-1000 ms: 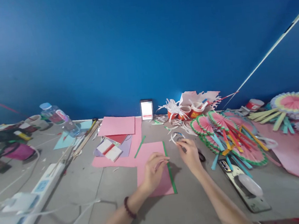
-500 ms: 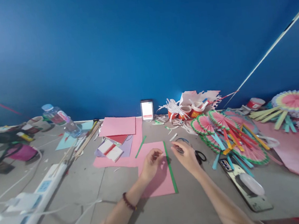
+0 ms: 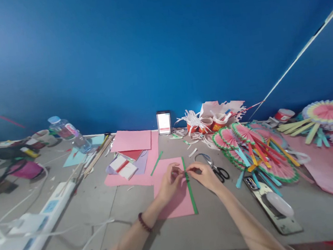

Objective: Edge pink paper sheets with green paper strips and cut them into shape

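My left hand (image 3: 170, 182) is over a pink paper sheet (image 3: 177, 208), with thumb and forefinger closed in a pinch. My right hand (image 3: 205, 177) meets it from the other side, also pinching, just above the green strip (image 3: 192, 198) along the sheet's right edge. The fingertips nearly touch; whatever is between them is too small to make out. Black-handled scissors (image 3: 221, 173) lie right beside my right hand. A loose green strip (image 3: 157, 163) rests beyond my left hand, on a larger pink sheet (image 3: 153, 145).
Pink and green paper fans (image 3: 247, 132) and a phone (image 3: 268, 201) with a white mouse-like object lie on the right. Red cups (image 3: 219, 123) stand at the back. Leftward are a power strip (image 3: 48, 212), thin sticks (image 3: 96, 159) and a tilted bottle (image 3: 68, 132).
My right hand has moved left, bringing its fingertips to those of my left hand over the green strip. The scissor handles are now more exposed. The sheet lies nearly the same.
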Action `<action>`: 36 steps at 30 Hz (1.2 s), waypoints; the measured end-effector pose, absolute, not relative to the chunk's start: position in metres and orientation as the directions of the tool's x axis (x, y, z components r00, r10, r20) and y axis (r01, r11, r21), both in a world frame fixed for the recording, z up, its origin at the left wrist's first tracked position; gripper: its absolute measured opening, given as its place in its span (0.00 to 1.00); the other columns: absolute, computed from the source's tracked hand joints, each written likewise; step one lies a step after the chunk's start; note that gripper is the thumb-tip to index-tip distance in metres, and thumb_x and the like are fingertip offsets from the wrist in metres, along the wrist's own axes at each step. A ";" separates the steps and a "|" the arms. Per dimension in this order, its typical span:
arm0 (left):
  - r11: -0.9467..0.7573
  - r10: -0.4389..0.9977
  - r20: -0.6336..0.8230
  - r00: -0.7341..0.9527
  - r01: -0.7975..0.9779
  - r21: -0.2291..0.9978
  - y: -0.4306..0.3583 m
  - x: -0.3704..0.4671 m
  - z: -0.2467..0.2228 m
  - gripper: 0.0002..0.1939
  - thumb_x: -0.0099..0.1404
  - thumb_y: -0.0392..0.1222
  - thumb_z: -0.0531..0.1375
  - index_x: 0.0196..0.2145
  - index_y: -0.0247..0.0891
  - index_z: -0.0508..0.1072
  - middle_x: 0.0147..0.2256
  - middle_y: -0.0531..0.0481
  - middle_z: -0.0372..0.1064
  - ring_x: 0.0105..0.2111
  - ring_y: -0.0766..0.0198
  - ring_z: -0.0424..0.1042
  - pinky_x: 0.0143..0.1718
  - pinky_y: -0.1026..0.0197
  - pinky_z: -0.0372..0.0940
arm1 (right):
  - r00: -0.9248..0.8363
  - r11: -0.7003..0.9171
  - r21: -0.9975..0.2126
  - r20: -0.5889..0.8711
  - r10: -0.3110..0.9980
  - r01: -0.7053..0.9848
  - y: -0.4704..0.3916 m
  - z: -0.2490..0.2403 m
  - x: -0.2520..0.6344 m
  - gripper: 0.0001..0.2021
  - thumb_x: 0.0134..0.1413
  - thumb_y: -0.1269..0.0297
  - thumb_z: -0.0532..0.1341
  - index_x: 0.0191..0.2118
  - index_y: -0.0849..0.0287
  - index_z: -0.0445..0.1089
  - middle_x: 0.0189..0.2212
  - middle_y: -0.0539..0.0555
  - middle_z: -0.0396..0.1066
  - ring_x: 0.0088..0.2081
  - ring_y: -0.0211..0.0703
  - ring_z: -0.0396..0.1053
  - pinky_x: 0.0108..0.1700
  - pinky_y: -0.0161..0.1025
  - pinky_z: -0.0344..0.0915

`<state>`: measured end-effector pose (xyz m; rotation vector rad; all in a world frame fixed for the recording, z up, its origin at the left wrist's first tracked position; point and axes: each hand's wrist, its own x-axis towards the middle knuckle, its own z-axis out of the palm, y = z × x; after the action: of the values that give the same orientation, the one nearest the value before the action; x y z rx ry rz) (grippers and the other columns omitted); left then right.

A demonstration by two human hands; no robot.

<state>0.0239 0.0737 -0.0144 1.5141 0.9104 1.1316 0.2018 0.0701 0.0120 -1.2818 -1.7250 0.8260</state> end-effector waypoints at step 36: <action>-0.493 0.835 0.246 0.493 0.468 0.733 0.119 0.031 -0.017 0.09 0.60 0.37 0.56 0.28 0.39 0.76 0.33 0.48 0.71 0.36 0.62 0.69 0.39 0.60 0.63 | 0.129 -0.163 -0.986 -0.165 0.978 -0.023 0.078 0.002 0.203 0.15 0.35 0.55 0.68 0.29 0.60 0.74 0.19 0.47 0.67 0.19 0.33 0.59 0.19 0.31 0.54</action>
<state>0.0311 0.1187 -0.0173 2.1454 1.0669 0.8021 0.2031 0.0776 0.0022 -1.3783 -1.0198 1.2354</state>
